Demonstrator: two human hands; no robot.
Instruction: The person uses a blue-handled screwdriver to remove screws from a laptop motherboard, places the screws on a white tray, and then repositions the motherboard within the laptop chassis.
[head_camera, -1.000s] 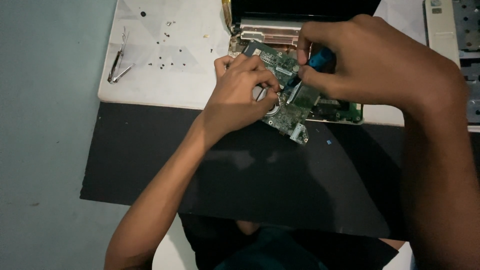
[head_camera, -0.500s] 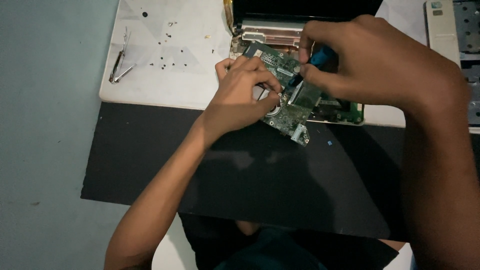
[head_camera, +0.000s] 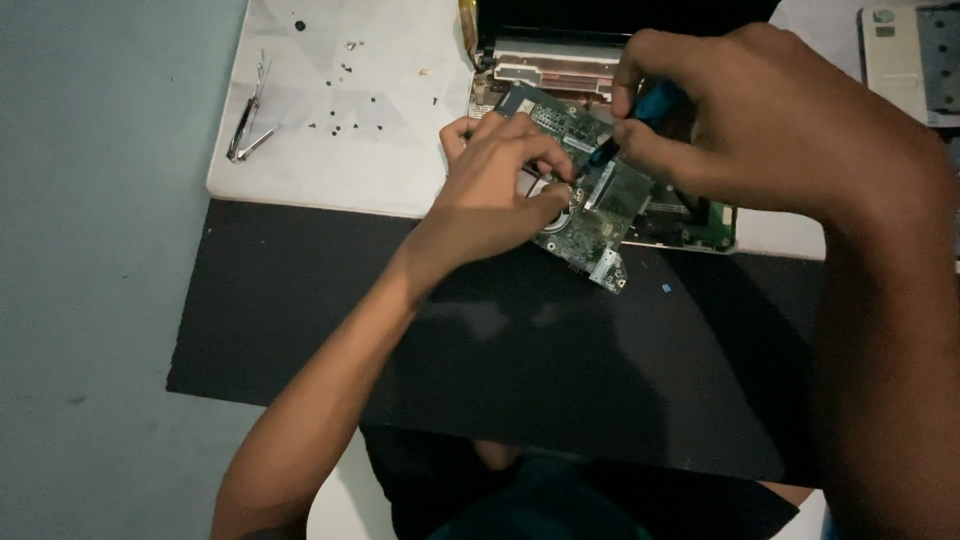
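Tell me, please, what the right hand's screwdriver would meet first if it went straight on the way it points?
Most likely the green circuit board: the right hand aims the blue screwdriver down-left, tip near the left hand fingertips. Depth is unclear.

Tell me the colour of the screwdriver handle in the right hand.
Blue, seen in the head view: screwdriver handle.

Black mat (head_camera: 520, 370) and white sheet (head_camera: 340, 150) on grey floor (head_camera: 90, 300)

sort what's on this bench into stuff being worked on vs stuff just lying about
In use:
- circuit board, steadied by the left hand
- blue-handled screwdriver, gripped by the right hand

Lying about:
- tweezers
- loose screws on the white sheet
- black mat
- grey device, top right
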